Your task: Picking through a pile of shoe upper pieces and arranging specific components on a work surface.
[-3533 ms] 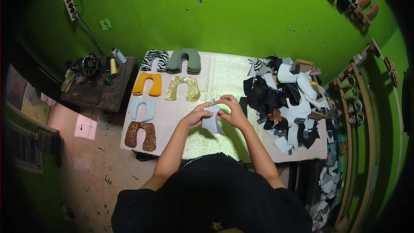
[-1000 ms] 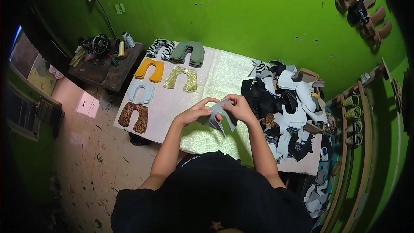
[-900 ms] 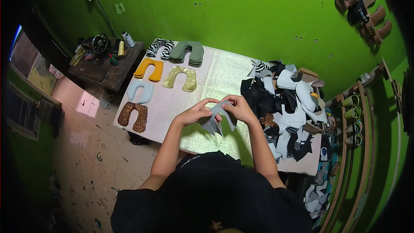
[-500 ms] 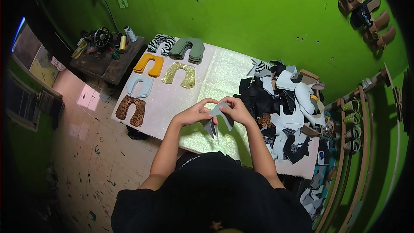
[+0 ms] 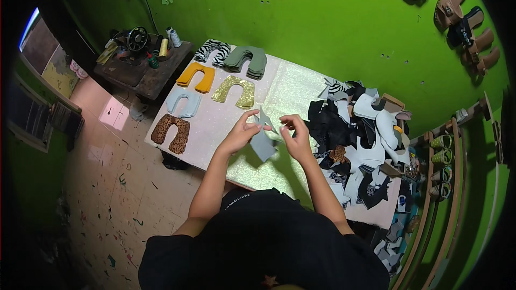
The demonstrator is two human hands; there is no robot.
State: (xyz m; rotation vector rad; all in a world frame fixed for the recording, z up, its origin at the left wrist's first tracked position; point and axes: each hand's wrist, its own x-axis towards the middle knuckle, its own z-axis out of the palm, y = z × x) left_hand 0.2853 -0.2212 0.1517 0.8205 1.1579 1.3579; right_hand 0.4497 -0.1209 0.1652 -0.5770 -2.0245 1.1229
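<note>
My left hand (image 5: 240, 135) is closed, pinching a grey cut piece of sheet material (image 5: 263, 146) between thumb and fingers. The piece hangs tilted above the table, its broad end down and a narrow pointed part up. To its right, my right hand (image 5: 296, 138) has bent fingers, with thumb and forefinger close together near the piece's edge. Whatever lies between those fingertips is too small to make out. Beneath both hands spreads a shiny pale-gold sheet (image 5: 290, 83) on the table.
U-shaped stacks lie at the table's left: zebra (image 5: 213, 52), green (image 5: 246, 62), orange (image 5: 196, 77), gold glitter (image 5: 234, 91), light blue (image 5: 184, 102) and leopard (image 5: 170, 133). A scrap heap (image 5: 371, 142) covers the right side. A sewing machine (image 5: 137, 40) stands far left; sandals (image 5: 450, 4) hang on the wall.
My right hand has come off the grey piece's right part and moved slightly right. The piece has turned in my left hand, its broad end now hanging down. The whole view has shifted a little.
</note>
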